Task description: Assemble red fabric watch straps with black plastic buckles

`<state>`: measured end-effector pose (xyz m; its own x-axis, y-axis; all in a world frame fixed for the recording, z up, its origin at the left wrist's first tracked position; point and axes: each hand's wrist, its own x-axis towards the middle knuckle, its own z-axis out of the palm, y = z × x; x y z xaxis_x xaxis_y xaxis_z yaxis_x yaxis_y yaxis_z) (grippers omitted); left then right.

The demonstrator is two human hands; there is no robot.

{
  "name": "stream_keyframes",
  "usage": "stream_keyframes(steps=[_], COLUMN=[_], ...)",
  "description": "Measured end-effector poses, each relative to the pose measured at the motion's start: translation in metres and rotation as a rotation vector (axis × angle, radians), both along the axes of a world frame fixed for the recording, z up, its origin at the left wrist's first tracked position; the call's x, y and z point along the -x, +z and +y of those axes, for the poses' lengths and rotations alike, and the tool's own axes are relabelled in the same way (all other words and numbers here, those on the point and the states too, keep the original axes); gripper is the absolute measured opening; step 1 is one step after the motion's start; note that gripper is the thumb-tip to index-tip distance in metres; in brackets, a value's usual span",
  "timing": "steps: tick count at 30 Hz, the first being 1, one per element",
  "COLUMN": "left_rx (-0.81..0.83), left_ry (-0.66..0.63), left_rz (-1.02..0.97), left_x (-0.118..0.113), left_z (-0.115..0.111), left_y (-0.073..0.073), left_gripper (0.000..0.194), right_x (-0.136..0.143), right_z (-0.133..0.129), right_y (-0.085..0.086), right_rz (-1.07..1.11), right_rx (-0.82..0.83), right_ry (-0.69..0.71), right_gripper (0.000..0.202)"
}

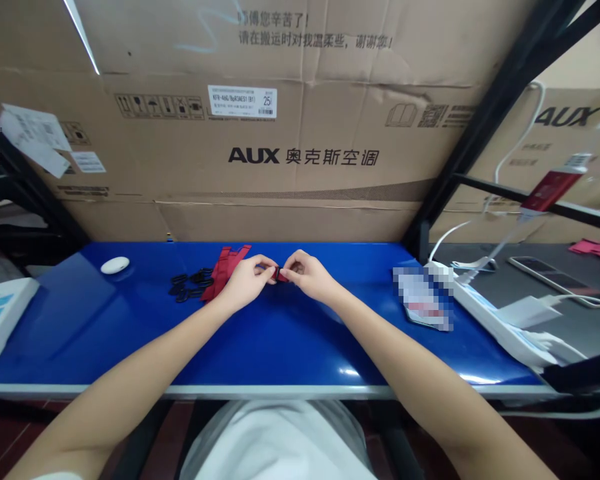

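Observation:
Over the blue table, my left hand (pixel 246 281) and my right hand (pixel 313 275) meet with fingertips pinched from both sides on a short red strap (pixel 283 276) with a small black fitting. My fingers hide most of it, so the fitting's exact kind does not show. Just left of my left hand lies a bundle of red straps (pixel 224 270), partly behind that hand. Several black plastic clips (pixel 187 288) lie at the left end of the bundle.
The blue table (pixel 290 347) ends at a large cardboard box (pixel 300 187). A white oval object (pixel 115 265) lies at left, with a white device (pixel 3 320) at the edge. On the right are a blurred flat item (pixel 425 308), a power strip (pixel 500 317) with cables, and a phone (pixel 555 277).

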<state>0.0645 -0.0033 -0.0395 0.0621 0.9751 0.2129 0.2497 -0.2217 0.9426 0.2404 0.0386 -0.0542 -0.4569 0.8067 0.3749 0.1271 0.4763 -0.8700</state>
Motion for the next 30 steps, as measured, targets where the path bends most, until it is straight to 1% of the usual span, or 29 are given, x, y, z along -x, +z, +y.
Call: stream_keyframes(steps=[2, 3, 4, 5, 6, 8, 10, 12, 14, 16, 17, 19, 22, 24, 25, 27, 28, 30], left_rx=[0.013, 0.027, 0.042, 0.057, 0.072, 0.100, 0.125, 0.132, 0.116, 0.081, 0.062, 0.035, -0.010, -0.050, -0.069, -0.071, -0.051, 0.010], left_ry=[-0.017, -0.036, -0.058, -0.081, -0.103, -0.147, -0.185, -0.210, -0.212, -0.168, -0.126, -0.011, 0.171, 0.244, 0.256, 0.218, 0.176, 0.080], left_rz=[-0.029, -0.053, -0.081, -0.109, -0.134, -0.171, -0.193, -0.199, -0.175, -0.105, -0.051, 0.104, 0.414, 0.574, 0.611, 0.581, 0.518, 0.349], left_x=[0.003, 0.004, 0.006, 0.008, 0.010, 0.015, 0.019, 0.023, 0.028, 0.036, 0.040, 0.051, 0.063, 0.065, 0.064, 0.059, 0.055, 0.046], left_z=[0.002, 0.003, 0.004, 0.005, 0.006, 0.008, 0.008, 0.009, 0.010, 0.013, 0.016, 0.021, 0.028, 0.030, 0.030, 0.028, 0.026, 0.022], left_y=[-0.002, -0.002, -0.003, -0.004, -0.005, -0.005, -0.004, -0.002, 0.000, 0.002, 0.003, 0.002, -0.002, -0.005, -0.006, -0.008, -0.009, -0.009], left_gripper=[0.021, 0.023, 0.026, 0.029, 0.031, 0.035, 0.037, 0.037, 0.037, 0.036, 0.035, 0.029, 0.017, 0.013, 0.011, 0.005, 0.008, 0.017], right_x=[0.001, 0.000, -0.002, -0.004, -0.007, -0.013, -0.017, -0.018, -0.017, -0.017, -0.018, -0.022, -0.033, -0.038, -0.038, -0.036, -0.034, -0.027], right_z=[0.002, 0.004, 0.007, 0.010, 0.013, 0.020, 0.026, 0.030, 0.033, 0.034, 0.035, 0.037, 0.041, 0.041, 0.040, 0.034, 0.029, 0.018], right_y=[-0.002, -0.004, -0.005, -0.007, -0.009, -0.014, -0.019, -0.024, -0.026, -0.025, -0.024, -0.022, -0.019, -0.017, -0.015, -0.008, -0.005, 0.003], right_rz=[0.091, 0.121, 0.125, 0.097, 0.039, -0.138, -0.330, -0.483, -0.587, -0.647, -0.655, -0.623, -0.527, -0.459, -0.412, -0.272, -0.189, -0.025], right_rx=[0.121, 0.151, 0.142, 0.094, 0.016, -0.156, -0.254, -0.262, -0.254, -0.248, -0.229, -0.150, -0.051, -0.059, -0.055, 0.036, 0.117, 0.289], right_ry=[0.086, 0.117, 0.125, 0.106, 0.062, -0.064, -0.168, -0.221, -0.265, -0.333, -0.365, -0.395, -0.390, -0.390, -0.373, -0.275, -0.195, -0.016], right_gripper=[0.024, 0.026, 0.026, 0.025, 0.025, 0.030, 0.036, 0.033, 0.023, 0.013, 0.011, 0.011, 0.009, 0.010, 0.009, 0.005, 0.007, 0.018])
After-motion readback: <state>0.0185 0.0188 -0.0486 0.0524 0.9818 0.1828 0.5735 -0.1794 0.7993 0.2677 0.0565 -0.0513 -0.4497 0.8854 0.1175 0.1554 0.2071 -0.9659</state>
